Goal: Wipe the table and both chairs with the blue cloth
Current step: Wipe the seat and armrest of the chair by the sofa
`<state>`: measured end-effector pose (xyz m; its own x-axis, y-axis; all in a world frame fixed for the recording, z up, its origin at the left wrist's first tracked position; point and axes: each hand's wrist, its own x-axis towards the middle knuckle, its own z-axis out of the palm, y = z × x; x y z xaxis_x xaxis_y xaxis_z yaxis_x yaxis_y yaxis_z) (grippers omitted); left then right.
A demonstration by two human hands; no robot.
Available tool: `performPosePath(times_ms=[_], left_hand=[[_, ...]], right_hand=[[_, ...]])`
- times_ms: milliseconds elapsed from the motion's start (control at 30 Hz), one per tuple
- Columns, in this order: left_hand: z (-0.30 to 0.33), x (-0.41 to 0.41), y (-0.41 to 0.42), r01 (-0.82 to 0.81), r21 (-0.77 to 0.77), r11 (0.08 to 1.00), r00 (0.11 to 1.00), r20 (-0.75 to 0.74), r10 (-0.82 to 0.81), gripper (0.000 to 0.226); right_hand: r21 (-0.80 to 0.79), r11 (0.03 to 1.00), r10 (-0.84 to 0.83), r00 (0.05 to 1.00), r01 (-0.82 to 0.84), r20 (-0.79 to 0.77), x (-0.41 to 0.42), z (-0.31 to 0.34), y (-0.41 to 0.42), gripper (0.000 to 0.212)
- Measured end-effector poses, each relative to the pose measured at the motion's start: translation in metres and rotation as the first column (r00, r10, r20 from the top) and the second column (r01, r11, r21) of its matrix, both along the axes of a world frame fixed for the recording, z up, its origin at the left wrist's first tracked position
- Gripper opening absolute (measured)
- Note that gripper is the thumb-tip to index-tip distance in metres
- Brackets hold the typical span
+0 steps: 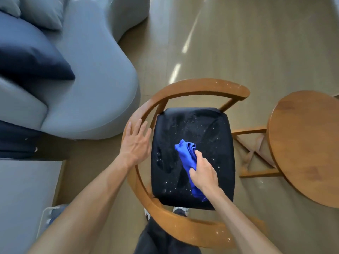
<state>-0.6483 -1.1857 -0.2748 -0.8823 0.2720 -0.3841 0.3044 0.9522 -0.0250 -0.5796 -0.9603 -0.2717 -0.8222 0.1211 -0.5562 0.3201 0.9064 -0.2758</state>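
A wooden chair [198,88] with a curved backrest rail stands below me. Its black seat [207,129] is speckled with white crumbs and shows wipe streaks. My right hand [203,173] grips a bunched blue cloth [185,153] and holds it down on the middle of the seat. My left hand [136,142] lies over the left curve of the rail with its fingers straight and spread. The round wooden table [304,143] stands to the right of the chair.
A grey sofa [88,88] with a dark cushion [33,63] fills the left side, close to the chair. The table's crossed wooden legs [253,153] sit right of the seat. My legs and shoes [180,211] are under the chair's near rail. Wooden floor lies beyond.
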Motion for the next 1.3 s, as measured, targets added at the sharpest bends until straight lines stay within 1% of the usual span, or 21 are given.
performPosePath(times_ms=[133, 300, 433, 567, 600, 633, 733, 833, 900, 1000, 1067, 1167, 1233, 1300], left_hand=[[-0.021, -0.037, 0.012, 0.031, 0.009, 0.999, 0.998, -0.062, -0.03, 0.056], [-0.047, -0.075, 0.024, 0.045, -0.011, 0.999, 0.993, -0.108, -0.046, 0.06], [-0.059, -0.095, 0.024, -0.008, 0.046, 0.999, 0.993, -0.119, 0.014, 0.064], [-0.072, -0.119, 0.027, -0.098, 0.055, 0.994, 0.991, -0.091, 0.102, 0.07], [-0.076, -0.124, 0.029, -0.124, 0.046, 0.991, 0.988, -0.083, 0.127, 0.071], [-0.08, -0.13, 0.031, -0.145, 0.034, 0.989, 0.986, -0.077, 0.147, 0.072], [-0.092, -0.139, 0.038, -0.173, -0.018, 0.985, 0.981, -0.095, 0.17, 0.077], [-0.1, -0.141, 0.048, -0.204, -0.086, 0.975, 0.97, -0.15, 0.19, 0.079], [-0.104, -0.14, 0.05, -0.224, -0.092, 0.97, 0.961, -0.185, 0.204, 0.079], [-0.113, -0.139, 0.048, -0.222, -0.079, 0.972, 0.946, -0.26, 0.195, 0.081], [-0.116, -0.14, 0.049, -0.247, -0.056, 0.967, 0.931, -0.289, 0.221, 0.083], [-0.118, -0.143, 0.053, -0.298, -0.018, 0.955, 0.921, -0.268, 0.282, 0.082], [-0.118, -0.143, 0.053, -0.322, 0.006, 0.947, 0.908, -0.282, 0.311, 0.082], [-0.118, -0.144, 0.053, -0.326, 0.026, 0.945, 0.901, -0.295, 0.319, 0.081]], right_hand=[[-0.047, 0.995, -0.086, 0.996, 0.087, 0.017, -0.025, -0.037, -0.013, 0.05], [-0.137, 0.982, -0.137, 0.99, 0.131, -0.033, -0.066, -0.069, -0.024, 0.047], [-0.178, 0.977, -0.128, 0.99, 0.114, -0.066, -0.096, -0.085, -0.031, 0.044], [-0.309, 0.942, -0.155, 0.987, 0.133, -0.045, -0.12, -0.109, -0.031, 0.055], [-0.294, 0.947, -0.145, 0.988, 0.126, -0.045, -0.125, -0.118, -0.029, 0.059], [-0.243, 0.964, -0.125, 0.991, 0.108, -0.054, -0.129, -0.127, -0.027, 0.063], [-0.038, 0.999, -0.028, 0.993, 0.024, -0.113, -0.134, -0.158, -0.028, 0.073], [0.094, 0.993, 0.087, 0.988, -0.075, -0.131, -0.13, -0.188, -0.051, 0.078], [0.172, 0.984, 0.084, 0.978, -0.05, -0.193, -0.129, -0.21, -0.07, 0.083], [0.208, 0.978, 0.06, 0.973, -0.013, -0.221, -0.129, -0.237, -0.082, 0.078], [0.194, 0.979, 0.112, 0.957, -0.06, -0.267, -0.129, -0.247, -0.077, 0.068], [0.202, 0.964, 0.237, 0.904, -0.173, -0.356, -0.133, -0.258, -0.058, 0.052], [0.21, 0.951, 0.295, 0.863, -0.225, -0.409, -0.137, -0.264, -0.047, 0.05], [0.216, 0.95, 0.303, 0.843, -0.227, -0.444, -0.141, -0.266, -0.043, 0.055]])
